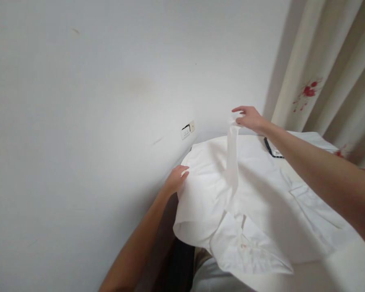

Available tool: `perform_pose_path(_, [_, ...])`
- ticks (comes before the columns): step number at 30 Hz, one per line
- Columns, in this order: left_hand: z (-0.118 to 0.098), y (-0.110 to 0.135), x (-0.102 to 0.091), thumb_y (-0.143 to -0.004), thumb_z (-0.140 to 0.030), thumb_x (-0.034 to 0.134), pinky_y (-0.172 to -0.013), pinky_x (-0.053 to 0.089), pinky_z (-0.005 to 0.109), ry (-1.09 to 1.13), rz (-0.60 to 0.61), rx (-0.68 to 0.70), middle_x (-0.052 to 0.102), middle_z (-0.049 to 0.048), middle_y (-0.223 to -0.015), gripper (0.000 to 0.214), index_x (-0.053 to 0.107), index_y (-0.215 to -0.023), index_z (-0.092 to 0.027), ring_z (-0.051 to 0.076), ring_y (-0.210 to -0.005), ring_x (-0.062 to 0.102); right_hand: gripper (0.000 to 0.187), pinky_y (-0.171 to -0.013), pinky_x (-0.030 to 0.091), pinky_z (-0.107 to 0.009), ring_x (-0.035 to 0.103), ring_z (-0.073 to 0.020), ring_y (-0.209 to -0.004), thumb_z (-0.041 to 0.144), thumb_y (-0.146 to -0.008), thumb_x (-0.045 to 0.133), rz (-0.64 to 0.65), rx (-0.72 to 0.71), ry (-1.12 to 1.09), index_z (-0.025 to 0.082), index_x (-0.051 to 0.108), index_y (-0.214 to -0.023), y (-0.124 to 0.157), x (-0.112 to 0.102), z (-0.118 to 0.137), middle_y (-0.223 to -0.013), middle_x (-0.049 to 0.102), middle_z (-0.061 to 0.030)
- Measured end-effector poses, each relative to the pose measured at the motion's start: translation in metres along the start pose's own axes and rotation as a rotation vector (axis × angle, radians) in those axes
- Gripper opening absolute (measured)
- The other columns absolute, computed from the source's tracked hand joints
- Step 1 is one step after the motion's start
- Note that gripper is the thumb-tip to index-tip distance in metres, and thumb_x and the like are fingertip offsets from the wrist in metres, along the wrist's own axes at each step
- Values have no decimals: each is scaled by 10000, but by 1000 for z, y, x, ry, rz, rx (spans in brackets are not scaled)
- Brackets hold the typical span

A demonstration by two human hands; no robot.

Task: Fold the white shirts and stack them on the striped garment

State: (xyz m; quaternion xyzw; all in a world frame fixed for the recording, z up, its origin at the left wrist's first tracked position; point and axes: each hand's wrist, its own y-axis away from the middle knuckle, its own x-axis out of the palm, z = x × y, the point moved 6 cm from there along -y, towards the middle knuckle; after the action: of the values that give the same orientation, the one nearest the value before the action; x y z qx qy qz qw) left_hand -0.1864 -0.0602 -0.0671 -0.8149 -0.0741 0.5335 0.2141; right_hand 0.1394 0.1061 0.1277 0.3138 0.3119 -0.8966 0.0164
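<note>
A white shirt (pixel 261 190) lies spread over a white surface, its collar (pixel 249 247) hanging toward me at the near edge. My right hand (pixel 249 117) is raised over the far side and pinches a narrow strip of the shirt's white fabric (pixel 232 154), lifting it up. My left hand (pixel 176 178) rests at the shirt's left edge beside the wall, fingers curled onto the cloth. A dark label (pixel 272 149) shows near my right wrist.
A plain white wall (pixel 94 101) fills the left side, with a wall socket (pixel 187 129) just beyond the shirt. Cream curtains with red flower prints (pixel 322 81) hang at the right. A dark gap (pixel 179 259) lies below the near edge.
</note>
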Motion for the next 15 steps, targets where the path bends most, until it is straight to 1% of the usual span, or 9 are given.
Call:
perform_pose_path(1, [3, -8, 7, -976, -281, 438, -1035, 454, 416, -17, 49, 24, 691, 87, -1164, 289, 689, -1082, -185, 227, -1104, 616, 519, -724, 559, -287, 655, -242, -997, 81, -720, 642, -37, -20, -59, 197, 687, -1224, -6, -3, 9, -1090, 686, -103])
perform_pose_path(3, [7, -19, 16, -980, -274, 434, -1071, 415, 446, -28, 114, 57, 695, 84, -1121, 276, 697, -988, -190, 236, -1162, 584, 526, -678, 531, -272, 648, -210, -917, 75, -742, 622, -88, -8, -202, 201, 664, -1251, -16, -11, 18, -1097, 674, -104])
perform_pose_path(6, [16, -23, 23, -940, -293, 520, -1076, 403, 461, -8, 148, 66, 689, 83, -1087, 214, 678, -837, -193, 245, -1177, 568, 520, -637, 468, -237, 595, -131, -775, 61, -797, 589, -142, 41, -355, 188, 615, -1300, -26, -29, 14, -1032, 659, -87])
perform_pose_path(8, [24, -21, 24, -923, -296, 544, -1081, 399, 455, 10, 158, 63, 673, 87, -1098, 211, 656, -780, -189, 243, -1173, 567, 495, -627, 423, -217, 554, -91, -727, 47, -833, 571, -176, 103, -421, 161, 593, -1314, -30, -41, -1, -916, 632, -50])
perform_pose_path(11, [37, -19, 21, -926, -293, 528, -1082, 403, 428, 38, 151, 42, 639, 93, -1135, 222, 644, -771, -185, 229, -1156, 572, 427, -620, 399, -202, 541, -67, -690, 33, -858, 569, -231, 236, -427, 138, 607, -1270, -31, -49, -36, -767, 549, 18])
perform_pose_path(13, [45, -17, 18, -912, -284, 538, -1072, 413, 424, 47, 143, 21, 626, 96, -1136, 205, 633, -761, -184, 229, -1135, 577, 371, -623, 425, -199, 557, -71, -673, 34, -858, 585, -238, 342, -389, 145, 627, -1209, -26, -44, -64, -737, 536, 34])
perform_pose_path(15, [49, -14, 16, -876, -266, 576, -1064, 418, 435, 47, 137, 3, 624, 93, -1115, 149, 624, -761, -184, 237, -1121, 577, 316, -629, 461, -203, 568, -82, -658, 28, -839, 614, -209, 430, -353, 151, 643, -1128, -18, -31, -90, -729, 558, 32])
